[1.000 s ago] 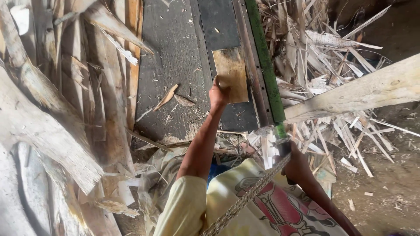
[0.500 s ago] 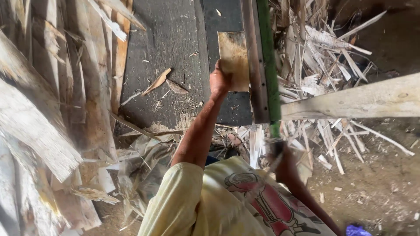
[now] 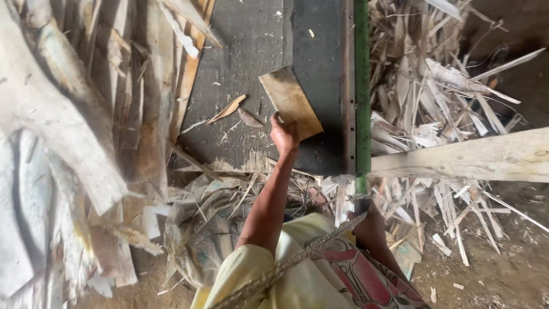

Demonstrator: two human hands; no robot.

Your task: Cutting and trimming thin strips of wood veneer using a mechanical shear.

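Tan and flat, the small rectangular wooden board (image 3: 290,102) lay tilted on the dark grey platform (image 3: 246,51), one corner pointing back toward me, and my left hand (image 3: 284,135) was closed on that near corner, arm stretched out ahead of me. Just beside my knuckles lay two thin wood slivers (image 3: 237,111) on the same dark surface, with finer chips scattered around them. To the right of the board ran a green bar (image 3: 361,86), straight along the platform's edge and down toward my body. My right hand (image 3: 369,224) sat low at the bar's near end, wrapped around it as far as I could see, though the fingers themselves were hidden. A twisted rope (image 3: 297,260) crossed my yellow shirt (image 3: 297,286) diagonally, near that hand. Beyond the bar, a pale wooden plank (image 3: 469,157) stretched off to the right over a heap of split, fibrous scraps (image 3: 434,74). On my left, long pale strips of peeled wood (image 3: 63,114) were piled against the platform.
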